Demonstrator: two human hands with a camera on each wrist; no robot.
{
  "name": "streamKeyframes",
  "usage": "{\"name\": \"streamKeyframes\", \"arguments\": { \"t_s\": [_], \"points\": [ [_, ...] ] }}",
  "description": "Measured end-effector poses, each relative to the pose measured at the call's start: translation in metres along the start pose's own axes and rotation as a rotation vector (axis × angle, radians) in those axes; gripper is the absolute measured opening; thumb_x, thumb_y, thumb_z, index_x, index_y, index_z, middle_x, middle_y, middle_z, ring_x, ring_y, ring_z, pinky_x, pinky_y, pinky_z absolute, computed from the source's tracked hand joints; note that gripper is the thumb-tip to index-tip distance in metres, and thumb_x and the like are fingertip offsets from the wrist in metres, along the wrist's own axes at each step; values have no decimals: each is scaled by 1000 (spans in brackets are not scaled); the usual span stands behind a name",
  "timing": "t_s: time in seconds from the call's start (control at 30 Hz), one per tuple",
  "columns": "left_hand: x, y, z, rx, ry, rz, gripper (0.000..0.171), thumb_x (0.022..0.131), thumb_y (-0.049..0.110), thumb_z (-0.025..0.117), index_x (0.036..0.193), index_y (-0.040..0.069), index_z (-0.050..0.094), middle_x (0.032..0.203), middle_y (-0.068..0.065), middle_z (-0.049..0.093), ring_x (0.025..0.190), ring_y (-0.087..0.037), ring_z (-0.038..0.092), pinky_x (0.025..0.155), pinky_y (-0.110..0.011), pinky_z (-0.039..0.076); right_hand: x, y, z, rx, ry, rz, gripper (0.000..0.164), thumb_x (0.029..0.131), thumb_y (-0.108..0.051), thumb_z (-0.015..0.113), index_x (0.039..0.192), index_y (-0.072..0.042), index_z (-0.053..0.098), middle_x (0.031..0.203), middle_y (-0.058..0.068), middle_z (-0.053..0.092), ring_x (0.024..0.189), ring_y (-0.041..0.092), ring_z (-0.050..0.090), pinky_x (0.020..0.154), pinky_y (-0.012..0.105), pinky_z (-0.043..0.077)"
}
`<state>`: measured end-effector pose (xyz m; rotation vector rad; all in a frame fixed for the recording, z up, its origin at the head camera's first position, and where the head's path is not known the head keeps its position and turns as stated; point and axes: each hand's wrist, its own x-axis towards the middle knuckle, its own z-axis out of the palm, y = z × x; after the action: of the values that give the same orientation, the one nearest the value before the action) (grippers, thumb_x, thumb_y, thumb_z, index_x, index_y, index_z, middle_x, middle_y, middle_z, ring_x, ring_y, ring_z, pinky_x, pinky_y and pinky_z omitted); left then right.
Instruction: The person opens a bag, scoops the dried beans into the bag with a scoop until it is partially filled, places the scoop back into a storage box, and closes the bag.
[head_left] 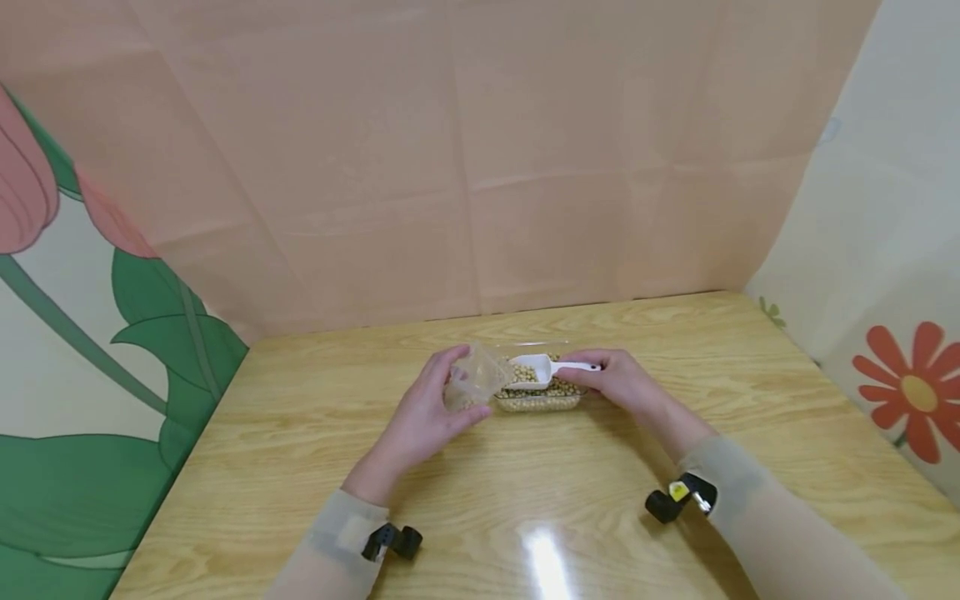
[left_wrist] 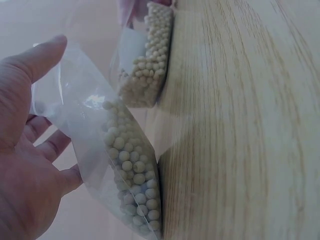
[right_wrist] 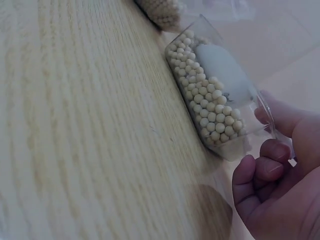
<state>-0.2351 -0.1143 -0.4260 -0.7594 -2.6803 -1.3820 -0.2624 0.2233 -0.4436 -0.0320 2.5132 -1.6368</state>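
Note:
My left hand (head_left: 416, 421) holds a clear plastic bag (head_left: 480, 375) by its side, thumb on one side and fingers on the other. Round pale soybeans (left_wrist: 132, 167) fill the lower part of the bag in the left wrist view. The bag's mouth leans toward a clear rectangular box (right_wrist: 232, 150) that holds more soybeans (right_wrist: 205, 100). With its fingers curled, my right hand (head_left: 621, 382) pinches the handle of a white scoop (head_left: 542, 364). The scoop lies over the box, soybeans in its bowl, its tip right at the bag's mouth.
Box and bag stand on a wood-grain table (head_left: 480, 500), toward its back edge. A pinkish sheet (head_left: 465, 167) hangs behind the table. Painted walls flank it, with a red flower (head_left: 918, 392) at the right. Small black cameras (head_left: 678, 497) sit on both wrists.

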Motion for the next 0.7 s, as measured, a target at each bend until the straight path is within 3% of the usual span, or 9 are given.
{"name": "streamKeyframes", "arguments": {
  "t_s": [0.13, 0.37, 0.5, 0.7],
  "points": [
    [0, 0, 0, 2, -3, 3, 95, 94, 33, 92, 170, 23, 37, 164, 2, 47, 136, -24, 60, 110, -51, 55, -1, 4, 0, 47, 10, -8, 51, 98, -39, 88, 137, -9, 78, 128, 3, 74, 99, 14, 61, 81, 28, 54],
    [1, 1, 0, -4, -7, -9, 94, 94, 34, 92, 170, 23, 37, 165, 2, 46, 137, -24, 59, 112, -52, 54, -3, 8, -2, 105, 22, -26, 50, 98, -36, 88, 137, -6, 78, 111, -7, 75, 90, 10, 60, 75, 26, 53],
    [2, 1, 1, -9, -5, -8, 95, 93, 32, 93, 170, 22, 38, 164, 1, 47, 136, -25, 59, 112, -51, 54, -6, 9, -6, 130, 23, -19, 51, 99, -36, 86, 139, -5, 76, 105, -6, 74, 88, 11, 59, 75, 27, 52],
    [2, 2, 1, -14, -7, -15, 95, 93, 30, 93, 170, 22, 38, 163, 1, 48, 135, -25, 60, 110, -51, 55, -10, 8, -13, 125, 32, 14, 55, 101, -41, 84, 144, -9, 73, 131, 1, 75, 106, 13, 62, 87, 29, 53]
  ]
}}
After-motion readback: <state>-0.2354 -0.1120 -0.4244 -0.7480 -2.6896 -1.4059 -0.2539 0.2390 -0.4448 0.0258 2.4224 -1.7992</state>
